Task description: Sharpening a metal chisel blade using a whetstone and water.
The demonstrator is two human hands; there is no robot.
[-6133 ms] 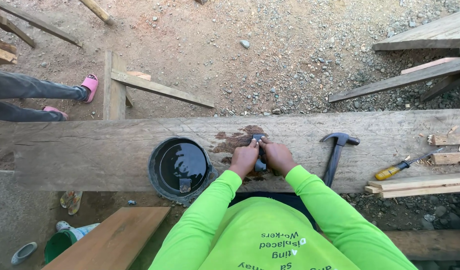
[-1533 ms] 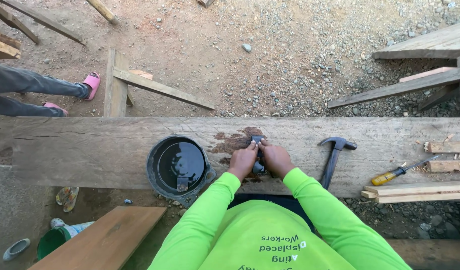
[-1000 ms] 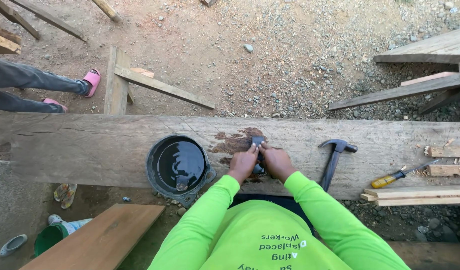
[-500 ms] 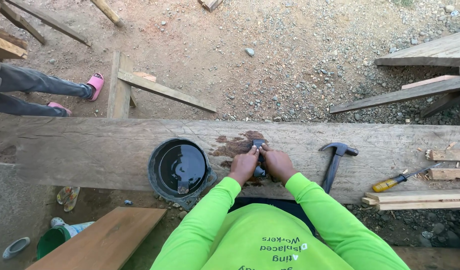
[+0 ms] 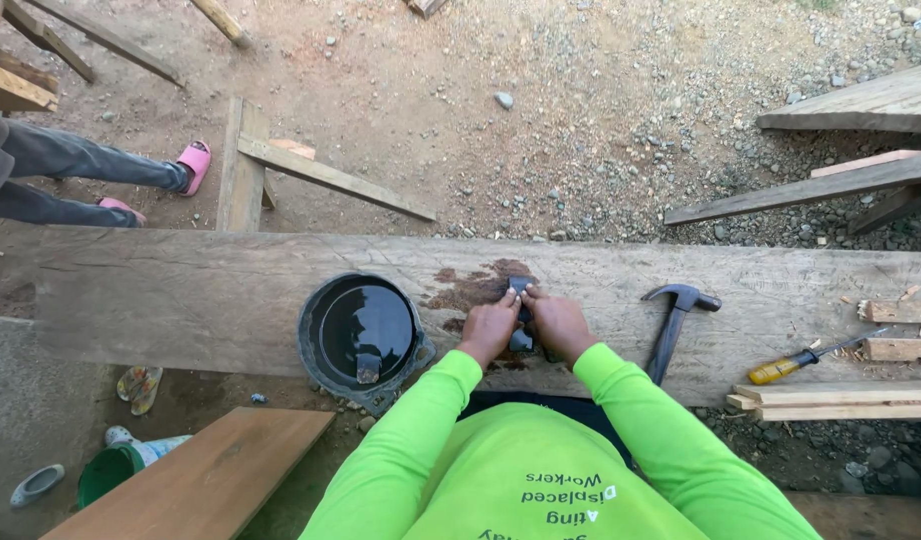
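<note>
My left hand point(image 5: 489, 328) and my right hand point(image 5: 558, 322) sit side by side on a wide weathered wooden beam point(image 5: 201, 300). Together they press a small dark metal blade point(image 5: 521, 288) flat against the wood, fingertips on top of it. A dark wet stain point(image 5: 471, 288) spreads on the beam around and left of the blade. What lies beneath the blade is hidden by my hands. Bright green sleeves cover both arms.
A black bucket of water point(image 5: 366, 330) stands just left of my hands. A claw hammer point(image 5: 674, 322) lies to the right, then a yellow-handled screwdriver point(image 5: 811, 358) and wood strips point(image 5: 841, 402). Another person's legs in pink sandals point(image 5: 101, 180) are at far left. Planks lie on gravel.
Both hands stay together on the blade at the wet stain, shifting only slightly along the beam. The other person's legs have barely moved.
</note>
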